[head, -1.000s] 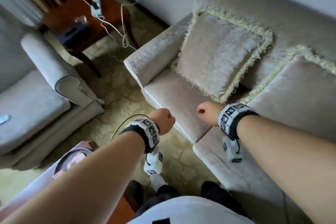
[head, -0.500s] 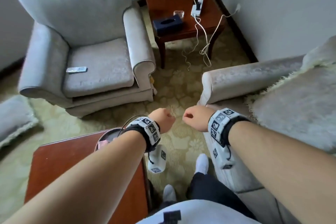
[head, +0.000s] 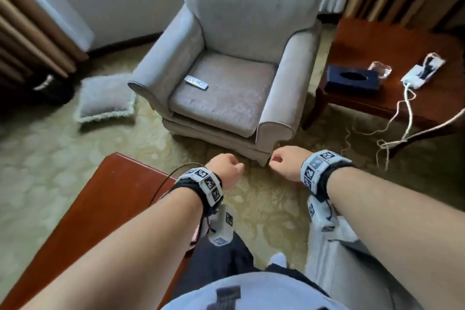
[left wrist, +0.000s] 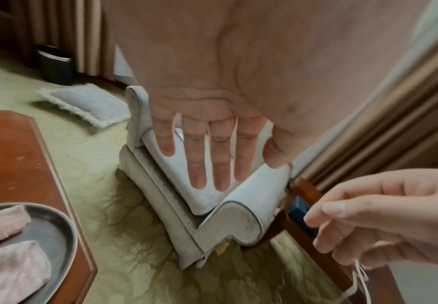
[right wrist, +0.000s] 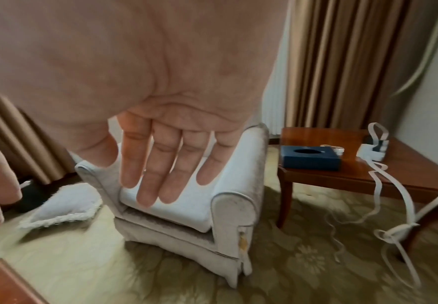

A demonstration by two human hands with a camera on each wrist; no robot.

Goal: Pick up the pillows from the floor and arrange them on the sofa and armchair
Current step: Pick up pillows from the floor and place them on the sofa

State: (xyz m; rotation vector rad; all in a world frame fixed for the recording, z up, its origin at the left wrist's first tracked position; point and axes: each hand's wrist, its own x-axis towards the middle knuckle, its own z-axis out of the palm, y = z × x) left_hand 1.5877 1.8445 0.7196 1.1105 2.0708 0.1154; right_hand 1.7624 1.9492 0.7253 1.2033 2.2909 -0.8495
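A grey fringed pillow (head: 105, 98) lies flat on the carpet, just left of the grey armchair (head: 226, 88). The same pillow (left wrist: 88, 105) shows in the left wrist view and again as the pillow (right wrist: 62, 205) in the right wrist view. My left hand (head: 226, 171) and right hand (head: 284, 166) hang side by side in front of me, short of the armchair's front corner. Both are empty. The left fingers (left wrist: 199, 160) and the right fingers (right wrist: 160, 164) hang relaxed and nearly straight. A sofa corner (head: 339, 259) shows at the lower right.
A remote (head: 196, 82) lies on the armchair seat. A red-brown coffee table (head: 88, 209) is close at my left, with a tray (left wrist: 57, 236) of pink cloths. A side table (head: 402, 40) at right holds a blue tissue box (head: 352, 80) and trailing white cables (head: 402, 113). A black bin (head: 50, 88) stands beyond the pillow.
My view has swung left from the sofa with its two pillows to the armchair, so the floor pillow is now in sight. Both hands stay in front of me, empty.
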